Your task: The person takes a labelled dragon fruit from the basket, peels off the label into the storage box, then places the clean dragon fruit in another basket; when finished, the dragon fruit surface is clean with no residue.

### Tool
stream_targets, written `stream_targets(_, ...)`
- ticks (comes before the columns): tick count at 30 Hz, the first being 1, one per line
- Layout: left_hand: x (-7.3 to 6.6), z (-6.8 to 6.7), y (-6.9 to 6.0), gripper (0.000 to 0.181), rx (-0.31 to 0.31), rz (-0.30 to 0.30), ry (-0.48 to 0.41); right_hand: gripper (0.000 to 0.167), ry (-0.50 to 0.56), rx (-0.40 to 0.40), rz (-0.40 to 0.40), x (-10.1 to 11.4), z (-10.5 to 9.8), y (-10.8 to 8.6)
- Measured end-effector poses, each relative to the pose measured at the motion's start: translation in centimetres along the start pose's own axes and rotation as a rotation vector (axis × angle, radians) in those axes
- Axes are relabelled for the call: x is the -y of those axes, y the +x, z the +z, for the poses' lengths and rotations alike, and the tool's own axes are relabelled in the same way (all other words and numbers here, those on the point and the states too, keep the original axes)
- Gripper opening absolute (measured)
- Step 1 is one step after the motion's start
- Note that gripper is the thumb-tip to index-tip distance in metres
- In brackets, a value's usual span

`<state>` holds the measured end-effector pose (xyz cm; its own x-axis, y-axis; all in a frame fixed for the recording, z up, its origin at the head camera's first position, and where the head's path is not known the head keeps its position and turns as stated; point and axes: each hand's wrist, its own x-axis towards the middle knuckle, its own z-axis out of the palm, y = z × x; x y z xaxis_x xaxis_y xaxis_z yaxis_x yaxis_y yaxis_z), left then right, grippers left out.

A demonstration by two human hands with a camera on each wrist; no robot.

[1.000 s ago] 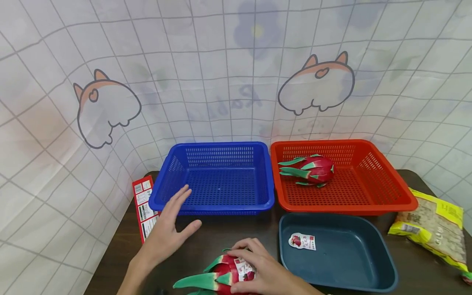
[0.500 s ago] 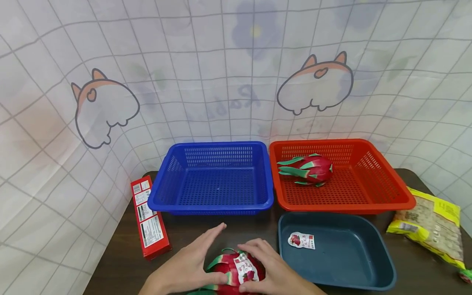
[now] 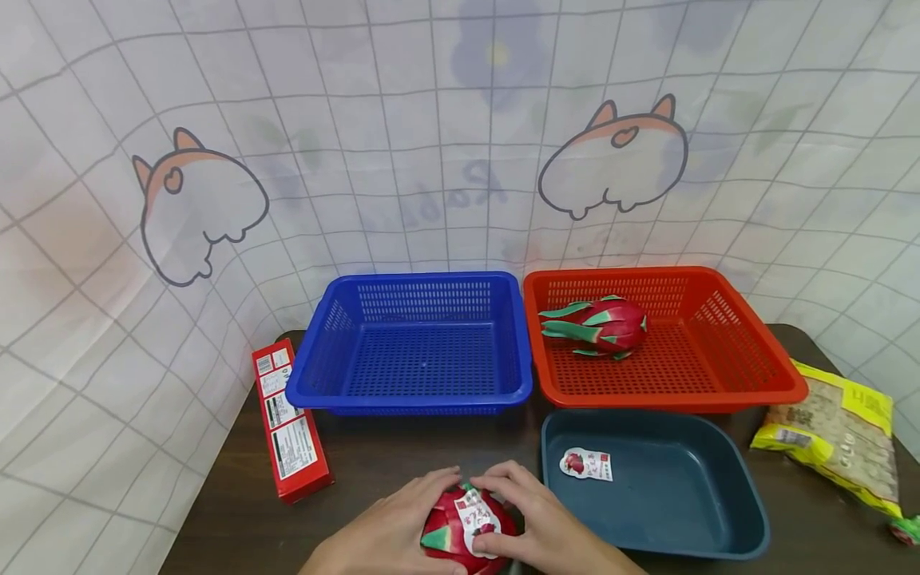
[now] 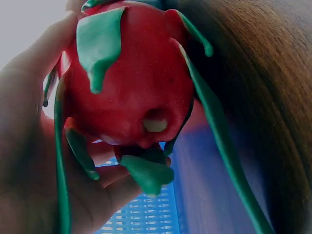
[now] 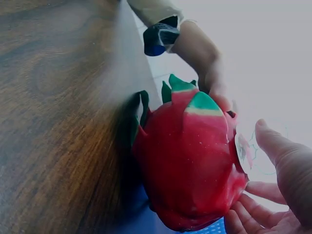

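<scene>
Smoothly rounded, green-flapped dragon fruit [image 5: 187,158]

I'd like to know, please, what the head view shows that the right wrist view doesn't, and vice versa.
Only the head view shows the red basket, second fruit, tray, bag and red box. Only the right wrist view shows a sleeve and dark device on the left arm. Both show held fruit, left hand, right hand, table and blue basket.
</scene>
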<state>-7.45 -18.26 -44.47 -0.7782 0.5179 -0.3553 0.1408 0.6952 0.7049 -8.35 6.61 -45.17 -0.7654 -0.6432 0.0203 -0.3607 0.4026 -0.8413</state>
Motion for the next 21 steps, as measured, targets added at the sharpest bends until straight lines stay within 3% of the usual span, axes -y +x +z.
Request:
stream_targets(6,0.23,0.02,0.10,0.089,0.005,0.007,-0.015,0.046,-0.050,-0.016,-0.079,0.05,-0.22,0.36)
stream_targets(14,0.16,-0.02,0.11,0.092,0.018,-0.012,0.015,0.030,-0.208,-0.074,-0.202,0.32,-0.18,0.72)
stream_targets(21,0.11,0.03,0.02,0.093,0.015,-0.009,0.005,0.027,-0.175,-0.070,-0.177,0.25,-0.10,0.88)
